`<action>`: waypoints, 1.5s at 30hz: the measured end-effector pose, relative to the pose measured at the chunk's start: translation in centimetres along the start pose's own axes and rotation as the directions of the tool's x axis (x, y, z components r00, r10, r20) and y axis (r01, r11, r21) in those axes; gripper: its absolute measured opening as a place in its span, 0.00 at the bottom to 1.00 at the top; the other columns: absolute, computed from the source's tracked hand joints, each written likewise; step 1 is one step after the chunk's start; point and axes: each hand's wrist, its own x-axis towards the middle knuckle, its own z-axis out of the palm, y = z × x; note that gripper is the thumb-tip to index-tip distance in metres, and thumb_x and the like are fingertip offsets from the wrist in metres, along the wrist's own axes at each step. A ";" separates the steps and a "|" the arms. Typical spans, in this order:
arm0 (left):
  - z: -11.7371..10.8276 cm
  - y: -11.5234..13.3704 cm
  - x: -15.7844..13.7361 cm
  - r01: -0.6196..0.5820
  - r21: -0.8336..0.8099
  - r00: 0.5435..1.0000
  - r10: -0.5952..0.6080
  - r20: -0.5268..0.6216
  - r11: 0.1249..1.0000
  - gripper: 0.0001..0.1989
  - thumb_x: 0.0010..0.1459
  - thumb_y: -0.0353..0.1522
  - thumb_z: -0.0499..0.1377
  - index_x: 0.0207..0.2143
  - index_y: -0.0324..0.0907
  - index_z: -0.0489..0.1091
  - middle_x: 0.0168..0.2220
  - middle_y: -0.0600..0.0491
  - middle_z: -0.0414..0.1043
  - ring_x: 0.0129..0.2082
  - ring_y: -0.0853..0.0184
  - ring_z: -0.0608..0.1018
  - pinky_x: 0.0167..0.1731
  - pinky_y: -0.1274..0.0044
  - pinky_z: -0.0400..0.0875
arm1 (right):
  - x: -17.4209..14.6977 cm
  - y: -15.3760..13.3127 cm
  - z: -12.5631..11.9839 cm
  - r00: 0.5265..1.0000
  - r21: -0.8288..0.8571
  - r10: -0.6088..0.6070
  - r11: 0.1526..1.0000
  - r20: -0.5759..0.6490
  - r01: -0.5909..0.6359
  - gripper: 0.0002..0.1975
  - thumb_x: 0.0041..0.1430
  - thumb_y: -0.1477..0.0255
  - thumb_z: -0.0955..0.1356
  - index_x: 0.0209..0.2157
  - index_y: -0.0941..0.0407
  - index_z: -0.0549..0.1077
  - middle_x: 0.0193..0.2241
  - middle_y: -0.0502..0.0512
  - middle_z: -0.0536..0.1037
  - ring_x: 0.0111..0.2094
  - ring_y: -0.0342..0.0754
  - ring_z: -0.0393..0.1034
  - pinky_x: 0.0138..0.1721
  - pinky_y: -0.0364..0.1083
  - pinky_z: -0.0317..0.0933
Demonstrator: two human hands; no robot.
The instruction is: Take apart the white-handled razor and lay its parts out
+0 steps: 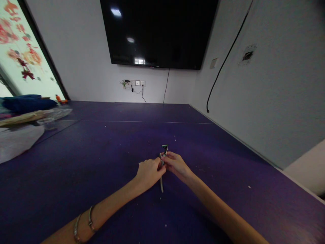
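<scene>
A razor (165,146) with a green-edged head points up and away from me, above the purple surface. My right hand (176,165) pinches it just below the head, thumb and fingers closed. My left hand (150,171) is closed against the same spot, its thumb and fingers at the razor's handle. A narrow pale strip (161,185) sticks out below the fingers toward me; whether it is part of the razor or a separate piece I cannot tell. The fingers hide most of the handle.
The purple tabletop (122,142) carries small white scraps. To the left lie a clear plastic bag (20,142), folded blue cloth (27,103) and an orange item (61,99). A television (159,30) hangs ahead above sockets (137,83). A black cable (223,64) dangles along the right wall.
</scene>
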 end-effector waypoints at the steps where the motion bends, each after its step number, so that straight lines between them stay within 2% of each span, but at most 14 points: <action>1: 0.0 0.0 0.0 -0.013 -0.012 1.000 0.013 -0.010 1.000 0.15 0.58 0.42 0.48 0.34 0.43 0.70 0.29 0.52 0.75 0.31 0.62 0.77 0.33 0.73 0.67 | 0.1 0.0 0.0 1.000 0.000 -0.006 1.000 -0.003 0.006 0.15 0.40 0.70 0.74 0.33 0.58 0.72 0.27 0.49 0.74 0.27 0.41 0.70 0.29 0.41 0.64; 7: 0.1 0.0 0.1 -0.082 -0.117 0.995 0.074 -0.070 0.990 0.21 0.62 0.43 0.42 0.31 0.43 0.70 0.27 0.53 0.75 0.28 0.65 0.77 0.30 0.76 0.65 | 1.0 -0.9 -1.9 0.998 -0.051 -0.045 0.998 -0.039 0.043 0.16 0.40 0.71 0.73 0.35 0.58 0.74 0.25 0.49 0.74 0.26 0.42 0.69 0.32 0.44 0.66; 11: 0.9 -0.5 0.5 -0.053 -0.150 0.998 0.055 0.005 0.987 0.20 0.58 0.44 0.47 0.28 0.42 0.72 0.27 0.52 0.75 0.28 0.66 0.76 0.29 0.77 0.64 | 2.0 -2.5 -6.0 0.987 -0.288 -0.133 0.952 -0.089 0.102 0.15 0.44 0.70 0.71 0.36 0.59 0.75 0.24 0.50 0.74 0.25 0.43 0.69 0.31 0.45 0.66; 13: 1.4 -1.0 0.7 -0.029 -0.149 0.998 0.038 0.058 0.988 0.19 0.57 0.44 0.49 0.27 0.42 0.73 0.28 0.51 0.76 0.30 0.65 0.76 0.29 0.77 0.65 | 2.2 -3.5 -8.8 0.960 -0.522 -0.219 0.847 -0.175 0.098 0.14 0.45 0.71 0.70 0.37 0.60 0.76 0.26 0.53 0.76 0.26 0.45 0.71 0.31 0.45 0.67; 14: 1.7 -1.2 0.7 -0.020 -0.140 0.996 0.032 0.083 0.990 0.19 0.56 0.44 0.50 0.27 0.41 0.73 0.29 0.51 0.76 0.30 0.65 0.76 0.29 0.76 0.65 | 2.2 -3.9 -10.3 0.932 -0.657 -0.273 0.752 -0.240 0.051 0.14 0.46 0.71 0.69 0.38 0.59 0.76 0.26 0.53 0.77 0.27 0.45 0.72 0.30 0.45 0.67; 17: 2.4 -1.7 0.7 0.007 -0.089 0.990 0.006 0.143 0.996 0.20 0.54 0.47 0.52 0.26 0.41 0.73 0.29 0.50 0.76 0.31 0.62 0.77 0.29 0.75 0.66 | 1.6 -5.1 -14.8 0.880 -0.755 -0.330 0.654 -0.341 -0.048 0.16 0.43 0.75 0.69 0.38 0.62 0.76 0.27 0.57 0.78 0.27 0.47 0.72 0.28 0.44 0.65; 20: 2.7 -1.7 0.6 0.045 -0.052 0.984 -0.036 0.177 0.998 0.20 0.53 0.47 0.52 0.27 0.41 0.73 0.29 0.50 0.75 0.32 0.62 0.77 0.30 0.75 0.66 | 0.4 -5.9 -18.3 0.838 -0.822 -0.373 0.549 -0.399 -0.147 0.12 0.41 0.74 0.69 0.31 0.61 0.78 0.21 0.55 0.78 0.25 0.49 0.72 0.26 0.43 0.62; 24: 3.1 -1.5 0.6 0.087 -0.038 0.980 -0.079 0.184 0.995 0.20 0.53 0.47 0.53 0.28 0.41 0.74 0.31 0.48 0.75 0.33 0.61 0.77 0.30 0.75 0.67 | -1.1 -6.1 -20.7 0.834 -0.885 -0.388 0.406 -0.392 -0.227 0.07 0.39 0.74 0.68 0.23 0.58 0.79 0.17 0.51 0.76 0.26 0.50 0.73 0.25 0.41 0.59; 27: 3.6 -1.2 0.7 0.074 -0.026 0.983 -0.068 0.172 0.997 0.19 0.53 0.45 0.53 0.28 0.41 0.74 0.31 0.48 0.76 0.34 0.60 0.77 0.31 0.73 0.68 | -1.5 -5.8 -21.1 0.850 -0.917 -0.384 0.310 -0.361 -0.250 0.06 0.39 0.75 0.67 0.20 0.57 0.78 0.18 0.50 0.76 0.27 0.49 0.72 0.25 0.40 0.58; 31: 4.0 -0.7 0.7 0.077 0.012 0.982 -0.078 0.170 0.997 0.17 0.54 0.43 0.52 0.29 0.40 0.74 0.31 0.46 0.76 0.35 0.59 0.77 0.33 0.72 0.69 | -1.5 -5.2 -21.0 0.866 -0.937 -0.367 0.209 -0.339 -0.278 0.06 0.39 0.75 0.66 0.17 0.57 0.76 0.14 0.50 0.73 0.22 0.46 0.70 0.22 0.39 0.55; 38: 3.7 -0.3 0.4 0.096 0.028 0.982 -0.099 0.161 0.995 0.15 0.56 0.38 0.50 0.31 0.40 0.74 0.34 0.47 0.76 0.37 0.60 0.77 0.35 0.73 0.69 | -2.0 -5.3 -20.2 0.874 -0.948 -0.368 0.113 -0.318 -0.298 0.09 0.41 0.75 0.66 0.13 0.57 0.73 0.12 0.52 0.71 0.20 0.48 0.69 0.21 0.41 0.54; 43: 3.0 -1.0 0.1 0.125 0.003 0.985 -0.124 0.117 0.992 0.16 0.57 0.37 0.49 0.31 0.40 0.74 0.33 0.47 0.76 0.36 0.61 0.77 0.34 0.73 0.68 | -2.7 -6.1 -17.9 0.854 -0.961 -0.440 0.105 -0.277 -0.258 0.08 0.47 0.73 0.66 0.24 0.59 0.77 0.25 0.60 0.78 0.31 0.53 0.73 0.30 0.44 0.61; 44: 2.8 -1.0 0.0 0.121 -0.004 0.987 -0.120 0.103 0.993 0.16 0.57 0.37 0.49 0.31 0.40 0.74 0.32 0.48 0.76 0.35 0.61 0.77 0.34 0.73 0.68 | -2.8 -6.1 -16.9 0.858 -0.965 -0.442 0.148 -0.262 -0.218 0.09 0.48 0.73 0.66 0.27 0.59 0.78 0.28 0.60 0.79 0.33 0.53 0.73 0.32 0.44 0.62; 45: 2.5 -0.9 -0.1 0.111 -0.010 0.991 -0.110 0.082 0.994 0.16 0.58 0.38 0.48 0.31 0.41 0.74 0.31 0.48 0.76 0.35 0.61 0.77 0.34 0.73 0.68 | -2.9 -6.0 -15.7 0.866 -0.959 -0.436 0.238 -0.246 -0.153 0.09 0.48 0.73 0.66 0.30 0.59 0.78 0.29 0.60 0.79 0.33 0.52 0.73 0.33 0.45 0.63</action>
